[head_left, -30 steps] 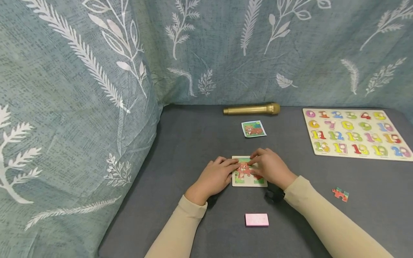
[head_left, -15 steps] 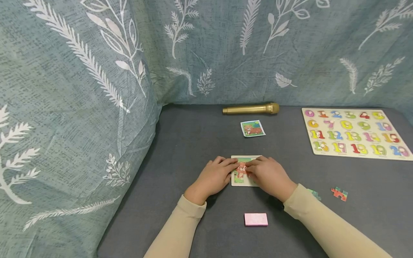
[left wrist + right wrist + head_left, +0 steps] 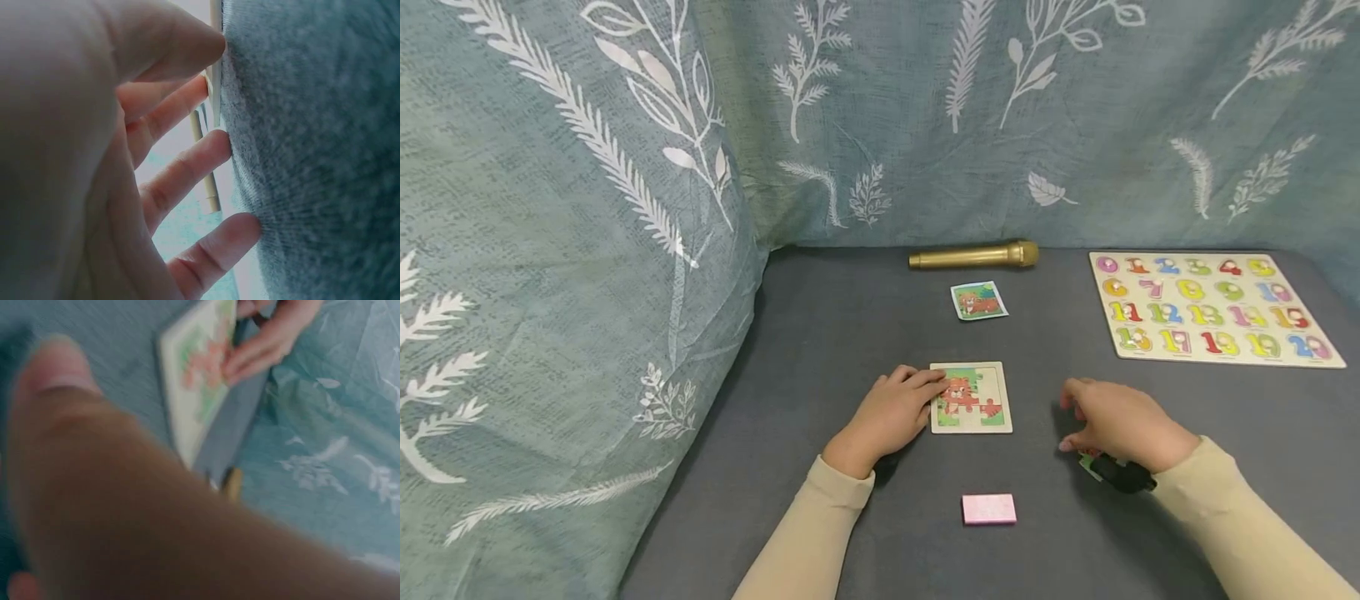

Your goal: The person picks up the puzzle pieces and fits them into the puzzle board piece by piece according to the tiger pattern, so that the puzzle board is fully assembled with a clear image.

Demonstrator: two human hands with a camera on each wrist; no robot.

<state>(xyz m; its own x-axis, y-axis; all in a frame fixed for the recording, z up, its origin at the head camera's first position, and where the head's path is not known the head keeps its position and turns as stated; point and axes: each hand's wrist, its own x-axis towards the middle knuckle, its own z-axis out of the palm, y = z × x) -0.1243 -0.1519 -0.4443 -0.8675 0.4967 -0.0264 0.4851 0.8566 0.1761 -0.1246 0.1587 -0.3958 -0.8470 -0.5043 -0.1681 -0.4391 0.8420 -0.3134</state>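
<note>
A square wooden puzzle tray (image 3: 1007,417) lies mid-table in the head view, with several tiger picture pieces (image 3: 958,396) in it and bare wood at its right side and lower middle. My left hand (image 3: 891,414) rests at the tray's left edge, fingertips on top; in the left wrist view the thumb (image 3: 200,44) touches the edge and other fingertips meet the tablecloth. Right of the tray, my right hand (image 3: 1120,421) is over the table, fingers loosely bent, nothing visible between them. A loose puzzle piece (image 3: 1087,466) shows under it, partly hidden by the black wrist camera.
A tiger picture card (image 3: 978,301) lies beyond the tray, with a gold microphone (image 3: 973,256) behind it. At the right back lies a number puzzle board (image 3: 1217,310). A pink block (image 3: 988,509) lies nearer me. Patterned curtains (image 3: 880,125) line the back and left.
My right hand has left the tray and moved right, over the loose pieces. Pieces at the tray's lower right, covered before, now show. My left hand has stayed at the tray's edge.
</note>
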